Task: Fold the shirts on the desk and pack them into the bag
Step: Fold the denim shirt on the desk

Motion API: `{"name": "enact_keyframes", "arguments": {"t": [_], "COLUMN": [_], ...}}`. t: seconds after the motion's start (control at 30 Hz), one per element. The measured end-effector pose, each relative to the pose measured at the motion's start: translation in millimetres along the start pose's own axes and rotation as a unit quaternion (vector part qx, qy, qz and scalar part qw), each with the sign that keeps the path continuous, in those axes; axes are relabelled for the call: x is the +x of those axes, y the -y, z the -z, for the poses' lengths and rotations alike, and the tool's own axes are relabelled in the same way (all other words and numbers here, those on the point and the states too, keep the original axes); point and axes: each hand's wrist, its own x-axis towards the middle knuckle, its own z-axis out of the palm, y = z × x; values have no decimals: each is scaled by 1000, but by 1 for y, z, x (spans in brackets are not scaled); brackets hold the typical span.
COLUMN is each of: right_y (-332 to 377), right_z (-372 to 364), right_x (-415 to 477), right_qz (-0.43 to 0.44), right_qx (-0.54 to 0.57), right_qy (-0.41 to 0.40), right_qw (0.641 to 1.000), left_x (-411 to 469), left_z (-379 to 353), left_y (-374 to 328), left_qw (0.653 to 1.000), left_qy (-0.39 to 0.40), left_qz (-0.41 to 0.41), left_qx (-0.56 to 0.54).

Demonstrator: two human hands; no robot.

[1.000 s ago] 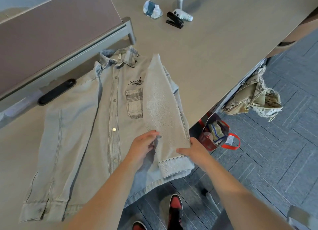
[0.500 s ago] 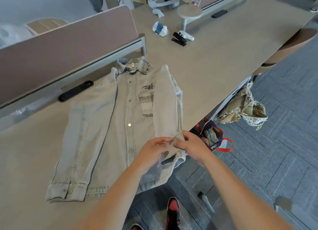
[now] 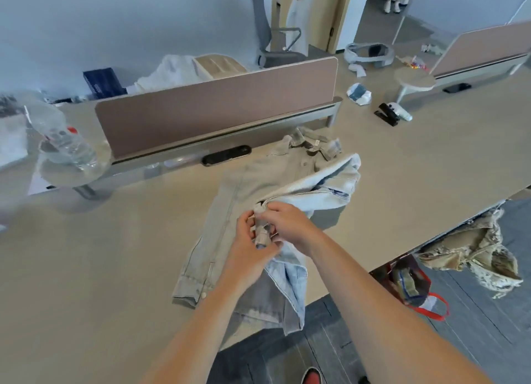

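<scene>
A pale denim shirt (image 3: 244, 182) lies face up on the beige desk (image 3: 100, 254), collar toward the divider. Its right side and sleeve are lifted and pulled across the front toward the left. My left hand (image 3: 253, 248) and my right hand (image 3: 287, 222) meet over the shirt's middle, and both pinch the bunched cuff of that sleeve. The left sleeve lies flat along the shirt's left edge. A dark bag with red handles (image 3: 413, 286) stands on the floor under the desk's right edge, with folded cloth inside. A camouflage garment (image 3: 471, 248) hangs off the desk edge beside it.
A brown divider panel (image 3: 215, 105) runs behind the shirt. A clear water bottle (image 3: 63, 136) stands on a round stand at the left. A black stapler (image 3: 386, 116) and a crumpled packet (image 3: 357, 93) lie at the back right. My red shoe (image 3: 311, 376) shows below on the grey carpet.
Both hands have gathered the sleeve's cuff and drawn it up and leftward over the shirt's front, lifting the right side. My view has tilted up, showing more of the room.
</scene>
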Motion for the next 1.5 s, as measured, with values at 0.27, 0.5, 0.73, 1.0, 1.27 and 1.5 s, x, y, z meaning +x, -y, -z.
{"name": "enact_keyframes", "arguments": {"t": [0.27, 0.5, 0.73, 1.0, 1.27, 1.5], "right_y": [-7, -41, -63, -33, -17, -52], "right_z": [-114, -138, -133, -58, 75, 212], "right_x": [35, 47, 43, 49, 62, 142], "right_qz": [-112, -49, -45, -47, -57, -72], "right_qx": [32, -184, -197, -34, 51, 1], "right_qy": [100, 102, 134, -28, -113, -166], "right_qw": [988, 976, 970, 998, 991, 984], "left_x": [-11, -8, -9, 21, 93, 184], "left_z": [88, 106, 107, 103, -4, -108], "left_y": [85, 136, 184, 90, -4, -22], "left_qw": [972, 966, 947, 949, 990, 987], "left_qy": [-173, -175, -146, -182, -62, -41], "left_qz": [160, 189, 257, 153, 122, 155], "left_qx": [-23, 5, 129, 208, -38, -21]}}
